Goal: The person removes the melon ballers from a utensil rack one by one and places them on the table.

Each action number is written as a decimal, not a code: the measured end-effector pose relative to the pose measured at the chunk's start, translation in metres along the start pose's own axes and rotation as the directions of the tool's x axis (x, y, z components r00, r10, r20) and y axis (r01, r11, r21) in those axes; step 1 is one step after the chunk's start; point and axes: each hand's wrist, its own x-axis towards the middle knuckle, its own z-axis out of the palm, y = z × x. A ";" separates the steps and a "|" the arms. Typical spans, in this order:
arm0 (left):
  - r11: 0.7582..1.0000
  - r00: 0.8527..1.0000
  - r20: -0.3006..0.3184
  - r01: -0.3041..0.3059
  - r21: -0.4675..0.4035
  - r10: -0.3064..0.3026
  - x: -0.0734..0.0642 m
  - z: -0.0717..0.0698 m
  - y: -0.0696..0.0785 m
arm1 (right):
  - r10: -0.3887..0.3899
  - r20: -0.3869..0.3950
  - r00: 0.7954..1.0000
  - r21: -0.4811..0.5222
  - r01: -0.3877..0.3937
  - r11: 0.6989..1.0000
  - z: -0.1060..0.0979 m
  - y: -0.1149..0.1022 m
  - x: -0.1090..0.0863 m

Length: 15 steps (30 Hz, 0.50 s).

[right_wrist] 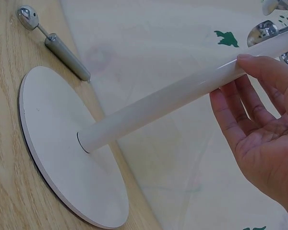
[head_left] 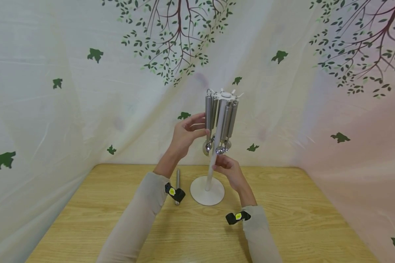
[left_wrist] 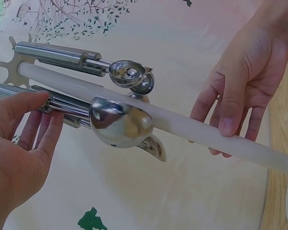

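A white utensil stand [head_left: 207, 197] with a round base and a hooked top holds several steel utensils hanging by their handles. Among them is an ice cream scoop [left_wrist: 120, 125] with a big shiny bowl, on the stand's left side. My left hand [head_left: 184, 137] pinches this scoop at the lower end of its handle, thumb and fingers on either side. Lower down, my right hand [head_left: 231, 172] grips the white pole [right_wrist: 163, 105] between thumb and fingers, just below the hanging bowls. A smaller scoop [left_wrist: 127, 73] hangs beyond the pole in the left wrist view.
On the wooden table [head_left: 283, 204], left of the stand's base, lies a melon baller [right_wrist: 66, 58] with a steel handle, partly covered by the left wrist camera in the head view. A pale curtain [head_left: 145, 120] with leaf prints rises behind the table.
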 end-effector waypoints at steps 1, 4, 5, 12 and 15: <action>1.000 1.000 0.001 -0.004 0.002 0.004 0.000 -0.001 0.001 | 0.002 -0.001 1.000 -0.002 -0.002 1.000 0.000 0.000 0.000; 1.000 1.000 0.000 -0.003 0.003 0.003 -0.002 -0.002 0.002 | 0.009 -0.003 1.000 -0.002 -0.009 1.000 0.000 0.000 0.000; 1.000 1.000 -0.001 -0.001 -0.002 0.001 -0.002 -0.003 0.002 | 0.013 -0.004 1.000 -0.001 -0.013 1.000 0.000 0.000 0.000; 1.000 1.000 -0.005 0.008 -0.010 -0.008 -0.007 -0.013 -0.003 | 0.026 -0.006 1.000 0.010 -0.025 1.000 0.001 -0.002 0.000; 0.999 0.999 -0.011 0.034 -0.006 -0.034 -0.011 -0.018 -0.006 | 0.012 -0.007 1.000 -0.001 -0.012 1.000 0.001 -0.001 0.000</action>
